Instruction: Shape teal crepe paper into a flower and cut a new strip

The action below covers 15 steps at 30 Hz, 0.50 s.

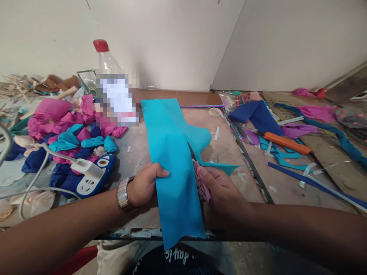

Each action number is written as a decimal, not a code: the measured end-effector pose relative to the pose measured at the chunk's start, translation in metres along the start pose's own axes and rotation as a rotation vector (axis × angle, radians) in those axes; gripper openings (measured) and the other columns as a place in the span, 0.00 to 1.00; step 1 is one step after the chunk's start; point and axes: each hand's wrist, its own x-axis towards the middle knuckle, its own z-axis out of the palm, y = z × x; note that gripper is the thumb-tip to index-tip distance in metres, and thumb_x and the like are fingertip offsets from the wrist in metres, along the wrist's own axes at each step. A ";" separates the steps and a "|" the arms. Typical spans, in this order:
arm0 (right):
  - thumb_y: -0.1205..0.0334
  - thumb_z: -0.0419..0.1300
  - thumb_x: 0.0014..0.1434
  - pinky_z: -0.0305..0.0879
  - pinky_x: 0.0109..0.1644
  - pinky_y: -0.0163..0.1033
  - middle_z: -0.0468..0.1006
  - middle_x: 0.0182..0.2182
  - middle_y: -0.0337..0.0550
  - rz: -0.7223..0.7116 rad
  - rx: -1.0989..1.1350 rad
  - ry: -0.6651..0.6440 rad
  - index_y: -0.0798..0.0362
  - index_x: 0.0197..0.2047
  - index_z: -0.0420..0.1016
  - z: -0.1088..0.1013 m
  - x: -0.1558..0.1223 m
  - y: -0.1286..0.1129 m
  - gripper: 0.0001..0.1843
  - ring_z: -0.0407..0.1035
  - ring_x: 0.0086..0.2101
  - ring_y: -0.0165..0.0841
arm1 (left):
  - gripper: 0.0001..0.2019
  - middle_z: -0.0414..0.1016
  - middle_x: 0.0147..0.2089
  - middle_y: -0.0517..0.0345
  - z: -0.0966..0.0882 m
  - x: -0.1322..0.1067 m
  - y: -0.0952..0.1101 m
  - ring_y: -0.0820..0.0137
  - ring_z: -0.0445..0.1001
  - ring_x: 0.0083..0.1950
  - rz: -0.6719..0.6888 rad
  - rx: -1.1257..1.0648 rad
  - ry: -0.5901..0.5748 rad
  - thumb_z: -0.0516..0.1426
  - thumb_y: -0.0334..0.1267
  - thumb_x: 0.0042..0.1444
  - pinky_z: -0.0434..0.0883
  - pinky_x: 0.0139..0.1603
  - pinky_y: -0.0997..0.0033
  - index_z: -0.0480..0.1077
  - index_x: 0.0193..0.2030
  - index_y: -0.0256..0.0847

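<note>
A long strip of turquoise fabric (169, 152) lies across the worktable and hangs over its near edge. My left hand (145, 183), a metal watch on its wrist, pinches the strip's left edge with closed fingers. My right hand (222, 191) grips pink-handled scissors (197, 172). Their dark blades point away from me and sit in the fabric along its right side. To the right of the blades a cut flap of the cloth folds outward.
At left a heap of pink, turquoise and navy fabric bundles (69, 130) surrounds a blue power strip (94, 175) with a white plug. Behind stands a red-capped plastic bottle (107, 68). An orange utility knife (286, 142), tape roll (215, 112) and fabric scraps lie right.
</note>
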 end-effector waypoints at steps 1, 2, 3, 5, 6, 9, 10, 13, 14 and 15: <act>0.44 0.76 0.51 0.58 0.25 0.34 0.67 0.20 0.32 0.005 -0.002 0.001 0.52 0.28 0.70 0.000 0.000 0.000 0.24 0.57 0.21 0.26 | 0.22 0.84 0.42 0.43 0.000 0.000 0.000 0.47 0.81 0.44 -0.015 0.013 0.020 0.62 0.40 0.50 0.76 0.51 0.47 0.79 0.50 0.30; 0.44 0.76 0.51 0.58 0.25 0.34 0.67 0.20 0.32 0.010 -0.003 -0.001 0.51 0.29 0.71 -0.001 0.000 0.000 0.24 0.57 0.21 0.26 | 0.23 0.84 0.42 0.43 0.001 0.000 0.000 0.47 0.81 0.44 -0.023 0.024 0.031 0.63 0.41 0.48 0.76 0.51 0.47 0.79 0.50 0.30; 0.44 0.76 0.51 0.57 0.25 0.34 0.67 0.19 0.31 0.012 -0.001 -0.002 0.51 0.29 0.71 -0.001 0.000 0.000 0.24 0.56 0.21 0.26 | 0.23 0.84 0.42 0.43 0.002 0.000 0.000 0.47 0.81 0.45 -0.025 0.033 0.028 0.63 0.41 0.47 0.76 0.52 0.47 0.79 0.50 0.30; 0.44 0.76 0.50 0.54 0.23 0.33 0.65 0.18 0.31 0.009 -0.005 0.003 0.51 0.28 0.70 -0.001 0.001 0.000 0.24 0.54 0.20 0.25 | 0.24 0.85 0.42 0.43 0.003 -0.001 -0.001 0.48 0.82 0.45 -0.020 0.032 -0.018 0.64 0.41 0.47 0.75 0.53 0.48 0.80 0.50 0.31; 0.44 0.76 0.50 0.52 0.23 0.33 0.64 0.18 0.30 0.006 -0.011 0.008 0.51 0.28 0.69 -0.002 0.001 0.000 0.25 0.53 0.20 0.25 | 0.23 0.85 0.42 0.44 0.004 -0.001 -0.001 0.48 0.82 0.45 -0.024 0.026 -0.046 0.64 0.42 0.48 0.75 0.53 0.48 0.80 0.51 0.31; 0.43 0.76 0.49 0.49 0.22 0.33 0.62 0.17 0.29 0.000 -0.040 0.017 0.51 0.27 0.68 -0.001 0.001 -0.002 0.26 0.50 0.20 0.24 | 0.21 0.85 0.44 0.45 0.003 -0.002 -0.002 0.49 0.83 0.45 -0.031 -0.004 -0.118 0.63 0.43 0.52 0.76 0.52 0.49 0.80 0.51 0.33; 0.42 0.76 0.49 0.49 0.22 0.33 0.61 0.17 0.29 -0.002 -0.051 0.018 0.51 0.27 0.68 -0.001 0.001 -0.003 0.26 0.50 0.19 0.24 | 0.21 0.85 0.44 0.45 0.003 -0.002 -0.002 0.50 0.83 0.45 -0.028 -0.012 -0.139 0.63 0.43 0.53 0.76 0.52 0.49 0.80 0.51 0.34; 0.41 0.76 0.49 0.48 0.22 0.33 0.60 0.17 0.29 -0.003 -0.083 0.030 0.50 0.26 0.66 0.000 0.000 -0.004 0.27 0.50 0.20 0.24 | 0.21 0.86 0.44 0.46 0.002 -0.001 -0.002 0.50 0.83 0.47 -0.022 -0.030 -0.181 0.63 0.43 0.54 0.76 0.53 0.50 0.80 0.52 0.35; 0.41 0.76 0.49 0.47 0.22 0.33 0.60 0.17 0.29 -0.004 -0.093 0.036 0.50 0.26 0.65 0.001 0.000 -0.005 0.28 0.50 0.19 0.24 | 0.22 0.86 0.45 0.45 0.002 -0.001 -0.002 0.49 0.83 0.47 -0.032 -0.035 -0.191 0.63 0.43 0.53 0.76 0.54 0.50 0.80 0.53 0.34; 0.41 0.76 0.48 0.45 0.21 0.33 0.59 0.16 0.28 -0.005 -0.100 0.041 0.50 0.25 0.64 0.001 0.000 -0.005 0.28 0.49 0.19 0.24 | 0.22 0.86 0.45 0.45 0.001 -0.001 -0.003 0.49 0.83 0.48 -0.040 -0.040 -0.195 0.63 0.43 0.53 0.75 0.54 0.49 0.80 0.53 0.34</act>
